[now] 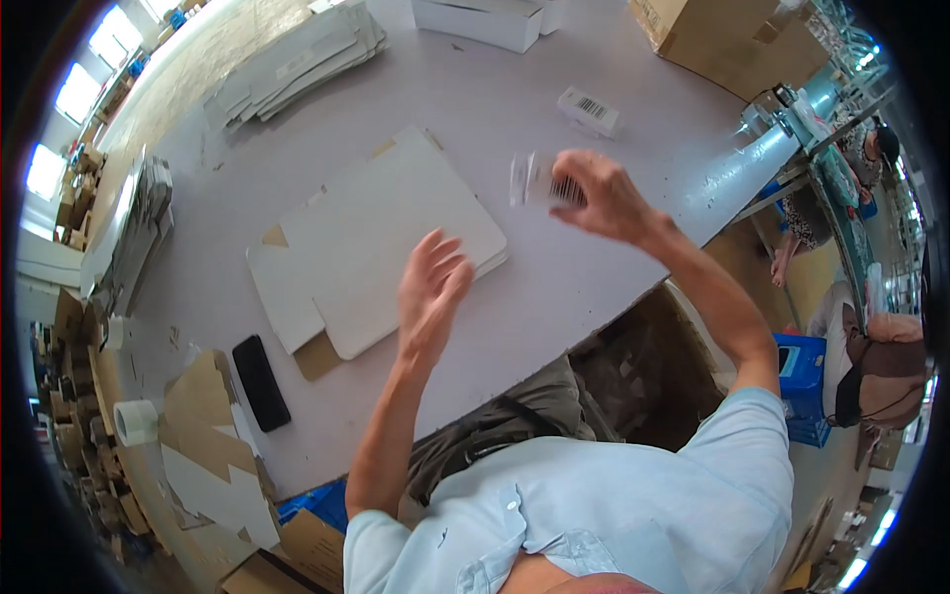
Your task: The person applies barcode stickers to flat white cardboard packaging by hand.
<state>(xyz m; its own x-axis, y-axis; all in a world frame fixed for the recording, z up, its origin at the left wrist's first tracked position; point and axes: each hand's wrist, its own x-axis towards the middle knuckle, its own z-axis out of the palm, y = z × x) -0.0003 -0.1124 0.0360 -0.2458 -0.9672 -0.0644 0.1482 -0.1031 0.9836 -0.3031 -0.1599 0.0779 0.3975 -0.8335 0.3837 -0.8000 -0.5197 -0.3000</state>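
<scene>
My left hand (pixel 432 292) is over the near edge of a flattened white cardboard box (pixel 371 238), its fingers spread and nothing in them. To the right, my right hand (pixel 600 198) pinches small white barcode labels (pixel 540 180) between thumb and fingers. Motion blurs them, and their left part sticks out beyond the fingertips. Just beyond this hand lies a white stack of barcode labels (pixel 589 111) on the grey table (pixel 554 297). The flattened box has brown board showing at its cut-outs and a flap at its near left.
A black phone (pixel 262 383) lies left of the flattened box. Stacked flat cartons (pixel 297 64) and a white box (pixel 480 22) stand at the back, a brown carton (pixel 727 40) at the far right. Tape rolls (pixel 136 423) and cardboard scraps (pixel 213 436) sit at left. Another person (pixel 807 218) is at right.
</scene>
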